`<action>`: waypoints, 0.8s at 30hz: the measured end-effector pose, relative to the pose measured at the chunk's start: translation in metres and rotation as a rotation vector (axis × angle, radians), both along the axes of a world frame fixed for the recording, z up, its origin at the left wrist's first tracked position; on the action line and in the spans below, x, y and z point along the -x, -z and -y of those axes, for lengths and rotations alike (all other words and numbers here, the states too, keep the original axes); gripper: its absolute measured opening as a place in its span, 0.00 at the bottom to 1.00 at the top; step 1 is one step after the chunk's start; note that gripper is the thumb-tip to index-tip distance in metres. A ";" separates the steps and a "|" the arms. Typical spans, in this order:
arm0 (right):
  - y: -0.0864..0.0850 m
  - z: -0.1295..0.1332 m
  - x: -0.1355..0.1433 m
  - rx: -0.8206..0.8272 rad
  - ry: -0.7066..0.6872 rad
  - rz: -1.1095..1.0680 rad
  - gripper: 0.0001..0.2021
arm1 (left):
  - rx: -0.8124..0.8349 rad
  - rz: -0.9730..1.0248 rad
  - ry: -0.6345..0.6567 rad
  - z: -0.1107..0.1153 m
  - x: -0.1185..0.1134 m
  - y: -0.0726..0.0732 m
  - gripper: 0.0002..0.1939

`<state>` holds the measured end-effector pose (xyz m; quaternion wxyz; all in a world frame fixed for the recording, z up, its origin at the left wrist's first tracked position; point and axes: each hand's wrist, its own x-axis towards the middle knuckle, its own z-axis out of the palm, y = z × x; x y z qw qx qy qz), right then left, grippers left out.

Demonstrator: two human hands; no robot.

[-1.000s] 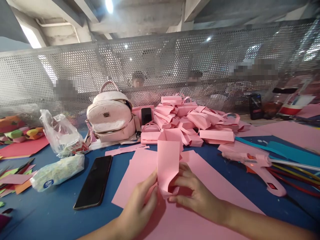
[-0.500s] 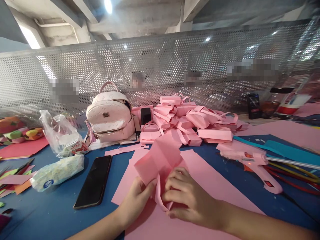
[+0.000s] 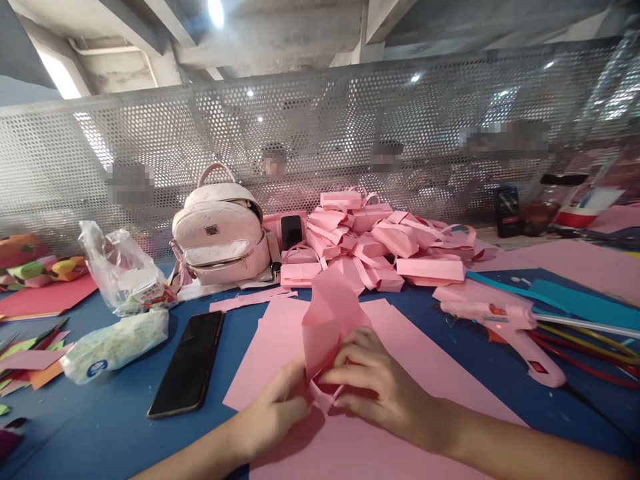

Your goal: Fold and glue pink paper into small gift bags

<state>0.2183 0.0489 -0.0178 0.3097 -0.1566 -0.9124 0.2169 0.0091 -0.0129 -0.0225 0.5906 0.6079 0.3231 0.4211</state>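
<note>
Between my hands stands a folded piece of pink paper [image 3: 327,320], its tall flaps rising into a partly box-like shape. My left hand [image 3: 280,403] pinches its lower left side, with the fingertips partly hidden behind the fold. Curled around the right side, my right hand [image 3: 373,387] has its fingers at the paper's inner edge and the thumb low near the bottom fold. Large pink paper sheets [image 3: 415,353] lie under both hands. Behind them rises a heap of folded pink paper boxes [image 3: 370,233], some with strip handles.
A pink glue gun [image 3: 510,333] with a cord lies at the right. On the left are a black phone [image 3: 187,363], a tissue pack [image 3: 117,343] and a plastic bag [image 3: 115,267]. A pale pink backpack [image 3: 220,233] stands before a perforated metal screen [image 3: 310,120].
The left flap of the pink paper has swung upright and inward, towards the right hand. My left hand has turned slightly and shifted lower along the fold; my right fingers have edged left.
</note>
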 end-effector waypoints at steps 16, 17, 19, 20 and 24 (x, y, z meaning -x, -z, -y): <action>0.006 0.001 -0.001 0.136 -0.027 -0.209 0.07 | -0.098 -0.131 -0.071 -0.002 -0.004 -0.006 0.21; 0.006 0.001 -0.001 0.132 -0.025 -0.218 0.06 | -0.098 -0.115 -0.062 -0.002 -0.004 -0.005 0.21; 0.005 0.002 0.000 0.120 -0.015 -0.232 0.06 | -0.098 -0.089 -0.053 -0.003 -0.005 -0.003 0.20; 0.005 0.003 0.001 0.117 -0.008 -0.236 0.05 | -0.101 -0.078 -0.062 -0.002 -0.006 -0.002 0.19; 0.004 0.009 0.005 0.145 0.037 -0.239 0.03 | -0.115 -0.081 -0.137 0.000 -0.009 0.001 0.19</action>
